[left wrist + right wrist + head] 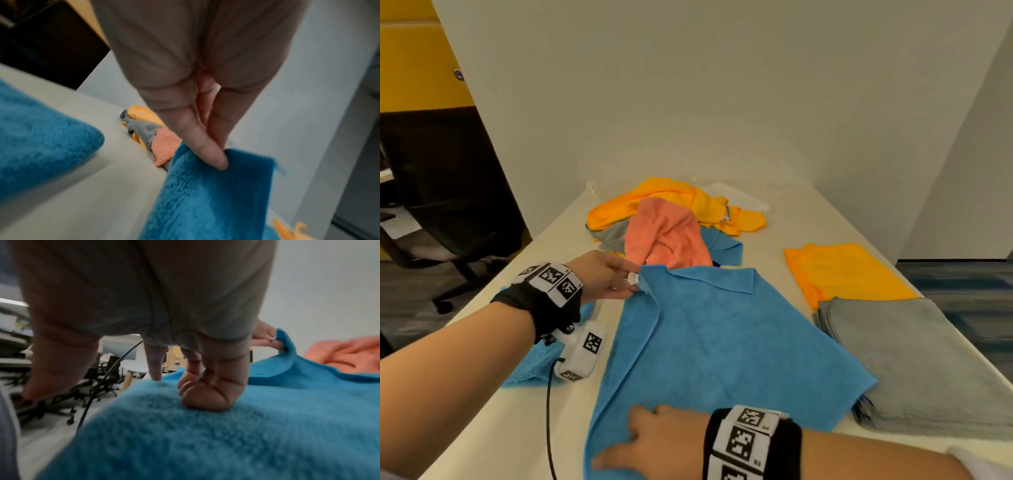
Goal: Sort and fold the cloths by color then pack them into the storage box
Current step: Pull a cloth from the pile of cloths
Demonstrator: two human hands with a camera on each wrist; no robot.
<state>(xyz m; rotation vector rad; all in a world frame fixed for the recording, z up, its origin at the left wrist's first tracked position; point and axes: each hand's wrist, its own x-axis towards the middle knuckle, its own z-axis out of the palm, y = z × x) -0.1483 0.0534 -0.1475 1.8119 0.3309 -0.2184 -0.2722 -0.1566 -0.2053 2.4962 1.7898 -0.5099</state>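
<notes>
The blue cloth (722, 342) lies spread mid-frame; the left hand (606, 277), pinching its upper-left corner, and the right hand (650, 438), pressing the lower-left (grip unclear), should carry that edge rightward together, matching corners.

Long white table (822, 219) as landmark. Behind it, plain off-white wall (654, 85), evenly lit. Left of it, black swivel office chair on castors (445, 219) on dark grey floor (407, 301); higher up, yellow wall panel (410, 61). Right of it, blue-patterned carpet (962, 291). Beyond its left edge, blurred: more office chairs, round white wooden-legged table (133, 368).
</notes>
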